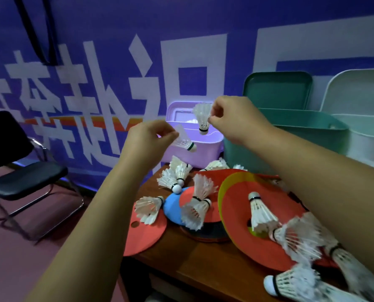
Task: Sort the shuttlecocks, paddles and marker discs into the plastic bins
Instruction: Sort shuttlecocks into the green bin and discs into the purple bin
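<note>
Shuttlecock of white feathers [202, 116], cork down, pinched by right hand [232, 118] over lilac plastic bin [208, 151]; second shuttlecock [185, 140], pinched by left hand [146, 136], short of near rim.

black chair [24, 177] at left | wooden table [181, 262] | white-lettered blue banner [116, 22] behind

White feathers w/ a black band are seen on the shuttlecocks [261, 211]. Also seen: purple bin [210, 153], green bin [238, 158], pale bin [369, 144]; red disc [236, 225], blue disc [173, 208], yellow disc [225, 186]. The bench [192, 264] is coloured brown.
</note>
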Demonstrator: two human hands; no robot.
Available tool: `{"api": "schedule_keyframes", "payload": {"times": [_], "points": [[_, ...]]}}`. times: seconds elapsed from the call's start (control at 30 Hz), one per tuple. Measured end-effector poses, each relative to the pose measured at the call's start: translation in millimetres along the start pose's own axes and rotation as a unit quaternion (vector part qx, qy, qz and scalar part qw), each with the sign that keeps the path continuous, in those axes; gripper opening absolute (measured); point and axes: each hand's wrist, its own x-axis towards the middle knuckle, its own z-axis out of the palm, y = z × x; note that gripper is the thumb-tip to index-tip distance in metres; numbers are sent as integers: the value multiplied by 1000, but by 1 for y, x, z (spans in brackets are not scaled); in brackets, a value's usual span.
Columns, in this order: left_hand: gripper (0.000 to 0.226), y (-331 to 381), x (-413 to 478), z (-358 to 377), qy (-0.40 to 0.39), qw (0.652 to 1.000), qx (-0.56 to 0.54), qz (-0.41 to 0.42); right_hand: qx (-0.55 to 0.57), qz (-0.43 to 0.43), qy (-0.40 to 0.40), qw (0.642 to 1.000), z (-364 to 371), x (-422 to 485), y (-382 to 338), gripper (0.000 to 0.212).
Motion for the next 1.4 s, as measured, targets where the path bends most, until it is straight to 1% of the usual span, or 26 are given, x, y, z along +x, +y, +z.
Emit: {"api": "schedule_keyframes", "payload": {"times": [0.1, 0.2, 0.3, 0.43, 0.53, 0.57, 0.6, 0.67, 0.7, 0.73, 0.87, 1.07, 1.13, 1.2, 1.27, 1.33, 1.37, 1.4], "points": [[12, 30, 19, 27, 18, 999, -4, 44, -12, 30, 34, 999, -31, -9, 33, 5], [13, 57, 38, 56, 9, 997, -1, 77, -18, 73, 77, 994, -60, -20, 68, 3], [14, 82, 57, 80, 6, 996, -5, 86, -21, 123, 103, 987, -86, -32, 102, 4], [16, 112, 81, 103, 32, 994, -14, 102, -25, 188, 121, 974, -110, -44, 145, 5], [16, 126, 94, 123, 43, 992, -7, 119, -24, 219, 135, 966, -122, -50, 171, 6], [16, 128, 97, 131, 27, 993, 8, 119, -21, 223, 134, 965, -126, -52, 177, 7], [18, 128, 99, 140, -8, 993, 32, 111, -18, 224, 132, 965, -129, -54, 182, 7], [25, 129, 98, 157, -111, 985, 95, 86, -12, 219, 131, 967, -133, -56, 189, 8], [28, 129, 96, 162, -146, 979, 114, 83, -11, 217, 131, 967, -133, -56, 191, 8], [32, 129, 93, 166, -160, 976, 120, 83, -13, 214, 131, 968, -133, -57, 192, 8], [36, 128, 89, 170, -156, 977, 112, 89, -25, 206, 116, 971, -128, -58, 194, 8], [43, 121, 87, 168, -193, 969, 101, 114, -46, 217, 92, 971, -122, -54, 190, 13], [41, 118, 87, 169, -192, 971, 87, 116, -50, 219, 94, 970, -122, -53, 190, 15], [33, 118, 87, 172, -189, 972, 82, 112, -55, 221, 99, 969, -122, -49, 193, 15], [28, 119, 87, 173, -191, 972, 86, 106, -68, 210, 131, 967, -121, -44, 197, 14], [27, 121, 89, 173, -195, 972, 85, 98, -97, 193, 170, 962, -121, -40, 201, 14], [27, 121, 89, 172, -198, 972, 83, 93, -122, 189, 167, 960, -121, -37, 203, 14], [27, 122, 90, 171, -201, 973, 81, 86, -157, 190, 138, 959, -118, -33, 208, 16]]}}
